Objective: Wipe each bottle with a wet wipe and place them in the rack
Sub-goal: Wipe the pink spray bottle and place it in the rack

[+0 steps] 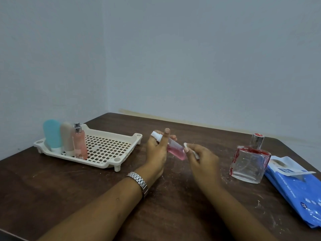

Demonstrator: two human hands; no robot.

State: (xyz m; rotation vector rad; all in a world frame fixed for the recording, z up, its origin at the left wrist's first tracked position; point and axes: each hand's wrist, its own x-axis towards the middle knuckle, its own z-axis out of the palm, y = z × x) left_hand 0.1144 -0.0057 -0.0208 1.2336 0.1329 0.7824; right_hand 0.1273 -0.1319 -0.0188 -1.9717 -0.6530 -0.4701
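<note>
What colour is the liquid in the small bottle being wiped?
Pink, seen in the head view: small spray bottle in the left hand.

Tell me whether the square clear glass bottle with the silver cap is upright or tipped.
Upright: the square clear glass bottle stands on its base on the table, cap on top.

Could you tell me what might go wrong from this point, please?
The small pink spray bottle with a white cap is held tilted above the dark wooden table by the left hand; wet from the white wipe, it might slip. The square clear glass bottle stands close to the right hand, so it could be knocked.
</note>
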